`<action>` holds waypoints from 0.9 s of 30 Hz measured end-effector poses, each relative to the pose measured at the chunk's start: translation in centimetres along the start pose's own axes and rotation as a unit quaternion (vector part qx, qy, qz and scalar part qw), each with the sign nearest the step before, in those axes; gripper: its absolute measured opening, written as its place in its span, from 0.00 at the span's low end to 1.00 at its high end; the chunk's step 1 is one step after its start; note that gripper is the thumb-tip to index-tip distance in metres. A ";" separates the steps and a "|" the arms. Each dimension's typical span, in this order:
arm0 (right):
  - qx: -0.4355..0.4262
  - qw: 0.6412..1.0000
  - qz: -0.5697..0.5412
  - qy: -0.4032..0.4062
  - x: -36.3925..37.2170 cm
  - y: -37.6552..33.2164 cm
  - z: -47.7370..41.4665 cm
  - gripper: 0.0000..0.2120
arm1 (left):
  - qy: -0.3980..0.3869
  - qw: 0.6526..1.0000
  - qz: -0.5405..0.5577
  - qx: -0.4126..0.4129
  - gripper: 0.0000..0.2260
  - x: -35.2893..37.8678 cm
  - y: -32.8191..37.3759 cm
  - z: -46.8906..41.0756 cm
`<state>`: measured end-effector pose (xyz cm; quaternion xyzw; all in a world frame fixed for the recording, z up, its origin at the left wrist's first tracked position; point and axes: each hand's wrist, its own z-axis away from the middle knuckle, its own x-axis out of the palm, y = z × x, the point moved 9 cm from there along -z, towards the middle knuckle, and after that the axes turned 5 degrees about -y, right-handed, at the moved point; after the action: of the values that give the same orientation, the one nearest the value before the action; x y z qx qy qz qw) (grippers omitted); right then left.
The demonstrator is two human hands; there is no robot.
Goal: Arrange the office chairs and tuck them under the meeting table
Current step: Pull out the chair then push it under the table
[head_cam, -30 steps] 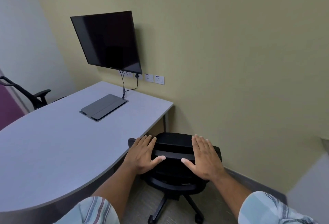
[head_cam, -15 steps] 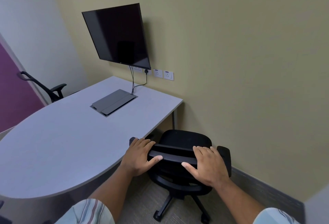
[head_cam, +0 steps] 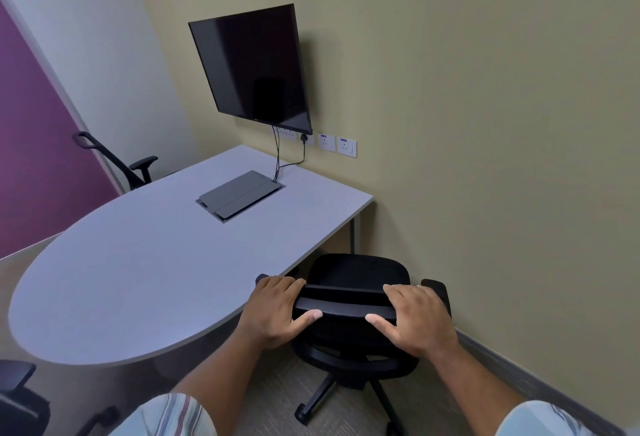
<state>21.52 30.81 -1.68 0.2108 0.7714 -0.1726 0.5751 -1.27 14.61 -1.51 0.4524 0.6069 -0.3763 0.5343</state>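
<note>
— From the head camera, what were the hands doing?

— Both gripped the top edge of the black office chair backrest. The left hand had its fingers curled over the top rail and its thumb pressed on the near face; the right hand did the same at the other end. Neither was spread flat.

— And where was that chair?

— At the near right corner of the meeting table, beside the yellowish wall. Its padded, rounded seat sat just at the table's straight edge, only partly under it. One armrest pad poked out past each hand.

— What was the table like?

— A smooth, pale grey top, straight at the wall end and rounded at the other, with a thin darker edge. A flat grey cable hatch was set flush into it, and cables ran from it up to a dark, glossy wall monitor.

— Anything hard to make out?

— The chair's star base showed only some legs and casters on the ribbed carpet; the backrest hid the column. A second chair behind the far edge showed only a thin frame and one armrest. Another black chair was cut off at the lower left corner. The striped sleeves were cropped by the bottom edge.
</note>
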 end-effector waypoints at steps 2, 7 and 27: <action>-0.004 1.000 -0.013 0.012 -0.1 0.7 -0.9 0.41 | -0.011 1.000 -0.012 -0.008 0.38 0.0 -0.4 -0.7; -0.009 0.999 -0.029 0.019 0.4 1.9 -3.4 0.38 | -0.009 1.000 0.019 -0.012 0.32 -0.7 -1.8 -2.0; -0.028 0.998 -0.012 -0.053 3.1 7.6 -14.5 0.32 | -0.173 0.982 0.070 -0.001 0.52 2.7 -4.2 -7.7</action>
<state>12.95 45.05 -0.81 0.1755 0.7467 -0.1688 0.6190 -7.70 20.93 -3.16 0.4214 0.4720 -0.4102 0.6567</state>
